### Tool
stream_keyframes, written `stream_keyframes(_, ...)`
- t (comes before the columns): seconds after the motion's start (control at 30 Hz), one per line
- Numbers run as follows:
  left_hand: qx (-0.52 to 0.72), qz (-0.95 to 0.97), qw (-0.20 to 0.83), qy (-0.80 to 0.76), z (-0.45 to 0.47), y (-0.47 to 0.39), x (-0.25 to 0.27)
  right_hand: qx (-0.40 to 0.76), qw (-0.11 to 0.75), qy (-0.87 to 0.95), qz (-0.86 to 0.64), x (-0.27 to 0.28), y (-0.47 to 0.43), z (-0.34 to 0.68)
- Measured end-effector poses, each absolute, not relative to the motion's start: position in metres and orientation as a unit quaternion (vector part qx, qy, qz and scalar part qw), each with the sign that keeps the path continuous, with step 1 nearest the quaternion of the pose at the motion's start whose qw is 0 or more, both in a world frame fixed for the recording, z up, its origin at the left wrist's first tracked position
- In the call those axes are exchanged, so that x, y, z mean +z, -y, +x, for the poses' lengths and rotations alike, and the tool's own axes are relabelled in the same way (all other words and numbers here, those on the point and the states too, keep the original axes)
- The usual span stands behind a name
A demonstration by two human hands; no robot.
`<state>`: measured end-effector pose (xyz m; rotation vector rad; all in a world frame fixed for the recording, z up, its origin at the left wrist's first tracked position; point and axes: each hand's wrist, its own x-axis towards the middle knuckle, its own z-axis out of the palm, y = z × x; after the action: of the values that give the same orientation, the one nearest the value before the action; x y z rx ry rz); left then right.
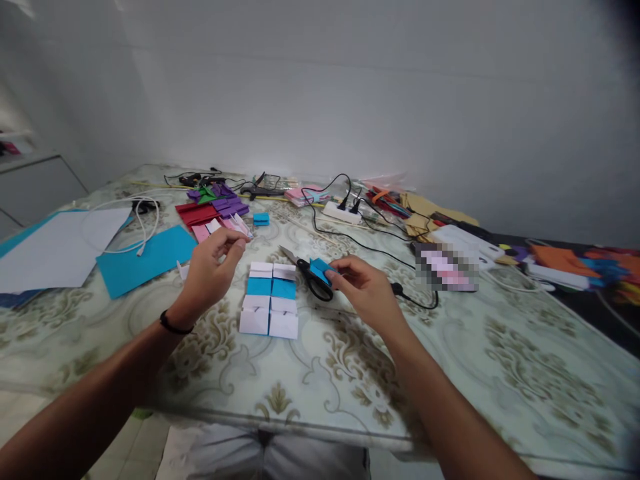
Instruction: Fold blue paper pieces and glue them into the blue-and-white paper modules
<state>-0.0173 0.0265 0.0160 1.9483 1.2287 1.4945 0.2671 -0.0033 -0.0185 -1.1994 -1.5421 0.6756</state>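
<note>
In the head view, my right hand (pixel 369 292) pinches a small blue folded paper piece (pixel 320 268) between thumb and fingertips, above the black-handled scissors (pixel 319 288). The scissors lie on the table with their blades pointing to the upper left. My left hand (pixel 213 263) is raised with thumb and forefinger closed together; whether anything thin sits between them is hidden. Between my hands lies a creased blue and white paper (pixel 271 288), folded into sections with a slit down its middle. A small blue folded piece (pixel 261 219) rests farther back.
White sheets (pixel 65 250) and a blue sheet (pixel 150 261) lie at left, with a white cable. Red folded paper (pixel 197 213) and purple pieces (pixel 231 205) are piled behind my left hand. A power strip (pixel 342 213) with black cords stands at the back. A phone-like object (pixel 447 267) is at right.
</note>
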Motion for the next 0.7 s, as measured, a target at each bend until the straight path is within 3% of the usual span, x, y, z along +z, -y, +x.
stream_keyframes(0.23, 0.501, 0.713, 0.191, -0.452, -0.018, -0.026, 0.017, 0.257, 0.498, 0.662, -0.498, -0.019, 0.004, 0.27)
stream_keyframes(0.53, 0.081, 0.803, 0.153, -0.571, -0.025, -0.041, -0.005, 0.245, 0.491, 0.664, -0.508, -0.023, 0.001, 0.271)
stream_keyframes(0.7, 0.042, 0.798, 0.153, -0.582, -0.026, -0.043, -0.015, 0.247, 0.484, 0.668, -0.509, -0.024, 0.002, 0.269)
